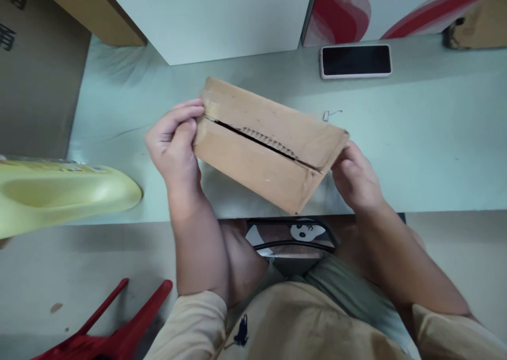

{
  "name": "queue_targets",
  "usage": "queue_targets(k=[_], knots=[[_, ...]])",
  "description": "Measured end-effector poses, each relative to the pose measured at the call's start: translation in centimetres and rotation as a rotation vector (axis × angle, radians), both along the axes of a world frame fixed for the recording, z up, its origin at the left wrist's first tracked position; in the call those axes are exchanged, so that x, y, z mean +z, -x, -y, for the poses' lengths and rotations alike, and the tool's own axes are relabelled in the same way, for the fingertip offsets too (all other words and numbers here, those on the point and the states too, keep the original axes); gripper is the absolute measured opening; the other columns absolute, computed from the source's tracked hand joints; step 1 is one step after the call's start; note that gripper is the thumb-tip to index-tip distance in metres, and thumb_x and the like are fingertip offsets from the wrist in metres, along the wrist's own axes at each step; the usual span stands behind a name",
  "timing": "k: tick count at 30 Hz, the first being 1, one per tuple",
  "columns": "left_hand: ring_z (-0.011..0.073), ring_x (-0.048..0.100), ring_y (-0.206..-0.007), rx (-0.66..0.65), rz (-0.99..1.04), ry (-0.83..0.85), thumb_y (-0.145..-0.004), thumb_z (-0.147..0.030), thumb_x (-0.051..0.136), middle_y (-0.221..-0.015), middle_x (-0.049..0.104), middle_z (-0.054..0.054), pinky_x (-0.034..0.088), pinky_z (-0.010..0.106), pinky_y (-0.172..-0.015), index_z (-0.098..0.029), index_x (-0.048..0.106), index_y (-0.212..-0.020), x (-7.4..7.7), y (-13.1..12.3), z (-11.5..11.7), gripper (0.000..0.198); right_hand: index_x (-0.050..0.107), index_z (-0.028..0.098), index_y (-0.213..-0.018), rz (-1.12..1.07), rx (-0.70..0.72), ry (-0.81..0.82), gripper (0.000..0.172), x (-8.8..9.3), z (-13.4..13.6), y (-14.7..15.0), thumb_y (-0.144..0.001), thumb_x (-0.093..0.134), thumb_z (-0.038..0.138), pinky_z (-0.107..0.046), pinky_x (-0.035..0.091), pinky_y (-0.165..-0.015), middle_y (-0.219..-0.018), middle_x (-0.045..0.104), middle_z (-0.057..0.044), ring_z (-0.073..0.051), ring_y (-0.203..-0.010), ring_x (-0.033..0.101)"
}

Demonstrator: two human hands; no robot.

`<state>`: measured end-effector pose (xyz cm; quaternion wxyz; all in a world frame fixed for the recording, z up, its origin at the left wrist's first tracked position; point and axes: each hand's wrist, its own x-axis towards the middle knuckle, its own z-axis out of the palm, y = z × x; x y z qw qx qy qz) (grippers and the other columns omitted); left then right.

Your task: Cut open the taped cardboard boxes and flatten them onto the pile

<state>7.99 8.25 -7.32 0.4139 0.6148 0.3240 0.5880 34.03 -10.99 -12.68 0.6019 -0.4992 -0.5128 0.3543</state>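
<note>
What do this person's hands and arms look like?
The left hand and right hand are bare, without gloves, and no watch or bracelet shows on either wrist. The forearms are uncovered up to beige sleeves ending near the elbows.

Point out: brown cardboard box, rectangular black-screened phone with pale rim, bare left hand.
Brown cardboard box [253,162]: head view, panel below the slit.
Rectangular black-screened phone [355,61]: head view, middle of screen.
Bare left hand [171,149]: head view, near thumb base.
</note>
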Motion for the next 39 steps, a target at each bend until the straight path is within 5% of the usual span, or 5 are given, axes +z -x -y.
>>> queue_targets(k=[12, 18, 23, 31, 39], knots=[[0.0124, 0.070, -0.080, 0.241, 0.195, 0.556, -0.083, -0.027, 0.061, -0.077, 0.074, -0.002, 0.058, 0.026, -0.076, -0.020, 0.065, -0.077, -0.9, -0.6, -0.7, 0.010, 0.023, 0.039, -0.167, 0.085, 0.135, -0.073, 0.078, 1.9, 0.1, 1.9, -0.100, 0.054, 0.064, -0.053, 0.053, -0.115, -0.153, 0.062, -0.009, -0.027, -0.137, 0.065], [0.0242, 0.076, -0.095, -0.189, 0.050, 0.815, -0.090, -0.064, 0.052, -0.089, 0.076, 0.007, 0.062, 0.032, -0.073, -0.021, 0.069, -0.095, -0.8, -2.4, 1.3, 0.046, 0.037, 0.040, -0.163, 0.464, -0.008, -0.153, 0.078, 4.3, -0.9, 2.6, -0.094, 0.061, 0.067, -0.066, 0.011, -0.136, -0.175, 0.034, -0.002, -0.034, -0.167, 0.019], [0.0386, 0.072, -0.120, -0.443, -0.159, 0.879, -0.086, -0.091, 0.035, -0.096, 0.079, 0.017, 0.066, 0.045, -0.090, -0.015, 0.072, -0.099, -1.0, -2.8, 2.5, 0.085, 0.048, 0.041, -0.156, 0.553, -0.035, -0.169, 0.067, 4.9, -1.2, 2.6, -0.095, 0.063, 0.060, -0.070, 0.009, -0.135, -0.171, 0.041, 0.000, -0.036, -0.164, 0.027], [0.0198, 0.078, -0.099, -0.372, -0.338, 1.028, -0.104, -0.055, 0.050, -0.132, 0.075, 0.008, 0.067, 0.029, -0.069, -0.025, 0.063, -0.134, -0.7, -3.1, 2.9, 0.045, 0.060, 0.040, -0.143, 0.554, -0.123, -0.226, 0.044, 3.9, -0.9, 2.3, -0.099, 0.059, 0.043, -0.066, 0.025, -0.134, -0.162, 0.050, -0.002, -0.032, -0.160, 0.037], [0.0185, 0.072, -0.061, -0.420, -0.677, 0.952, -0.093, -0.053, 0.064, -0.072, 0.075, 0.007, 0.054, 0.022, -0.050, -0.017, 0.074, -0.097, -0.9, -2.5, 2.2, 0.037, 0.071, 0.042, -0.129, 0.572, -0.181, -0.240, 0.034, 3.3, -0.4, 1.6, -0.096, 0.060, 0.042, -0.069, 0.025, -0.133, -0.162, 0.045, 0.002, -0.035, -0.158, 0.038]])
